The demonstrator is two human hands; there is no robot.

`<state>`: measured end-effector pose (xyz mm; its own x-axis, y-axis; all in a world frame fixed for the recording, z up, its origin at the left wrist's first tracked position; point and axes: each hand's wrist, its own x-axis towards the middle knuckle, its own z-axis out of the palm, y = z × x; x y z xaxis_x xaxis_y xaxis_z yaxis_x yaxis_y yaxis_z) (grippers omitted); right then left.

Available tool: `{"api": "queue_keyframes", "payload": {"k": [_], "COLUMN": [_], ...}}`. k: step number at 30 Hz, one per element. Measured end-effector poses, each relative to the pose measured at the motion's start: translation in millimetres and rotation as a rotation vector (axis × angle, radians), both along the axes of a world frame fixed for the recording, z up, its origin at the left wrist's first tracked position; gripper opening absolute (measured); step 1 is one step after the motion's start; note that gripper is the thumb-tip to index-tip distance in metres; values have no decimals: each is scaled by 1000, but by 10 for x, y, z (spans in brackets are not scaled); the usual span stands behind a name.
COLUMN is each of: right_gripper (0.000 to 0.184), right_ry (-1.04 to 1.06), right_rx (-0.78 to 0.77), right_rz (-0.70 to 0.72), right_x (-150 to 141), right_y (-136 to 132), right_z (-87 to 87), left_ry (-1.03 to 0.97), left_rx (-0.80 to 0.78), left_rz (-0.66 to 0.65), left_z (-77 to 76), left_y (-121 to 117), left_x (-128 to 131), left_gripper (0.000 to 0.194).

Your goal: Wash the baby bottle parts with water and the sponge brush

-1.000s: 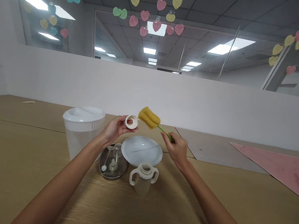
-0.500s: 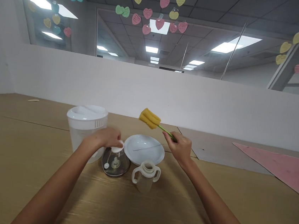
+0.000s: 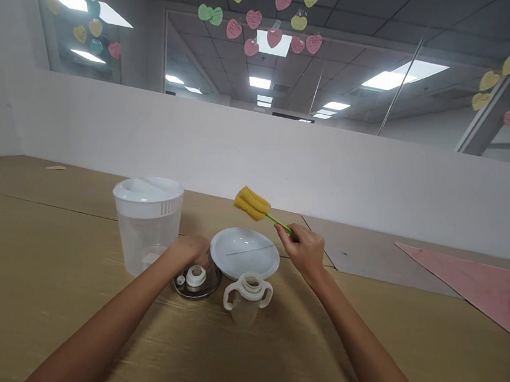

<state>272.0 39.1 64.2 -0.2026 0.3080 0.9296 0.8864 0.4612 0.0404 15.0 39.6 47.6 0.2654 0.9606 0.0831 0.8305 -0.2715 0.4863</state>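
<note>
I have my left hand [image 3: 194, 250] low over the far rim of the round tray [image 3: 215, 283]; its fingertips are hidden, so I cannot tell how open they are or whether they hold anything. My right hand [image 3: 306, 248] is closed round the green handle of the sponge brush [image 3: 256, 206], its yellow head raised above the far rim of the white bowl [image 3: 217, 243]. The white ring [image 3: 195, 277] sits inside the tray's near rim. Toward the desk's [image 3: 259, 367] near edge from the bowl stands the two-handled bottle [image 3: 245, 311], upright, mouth uncovered. I judge the step in hand is handling small parts at the tray; the next move calls for fingertips clear of the ring.
</note>
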Motion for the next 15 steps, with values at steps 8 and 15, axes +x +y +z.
{"api": "queue_keyframes", "payload": {"k": [8, 15], "right_gripper": [45, 44], "right_ry": [22, 35], "right_rx": [-31, -6], "right_rz": [-20, -15], "right_x": [0, 1], "right_y": [-29, -35], "right_z": [21, 22], "left_ry": [230, 16], "left_rx": [76, 49], "left_rz": [-21, -430], "left_z": [277, 375], "left_y": [-283, -684], "left_x": [163, 564], "left_gripper": [23, 59]}}
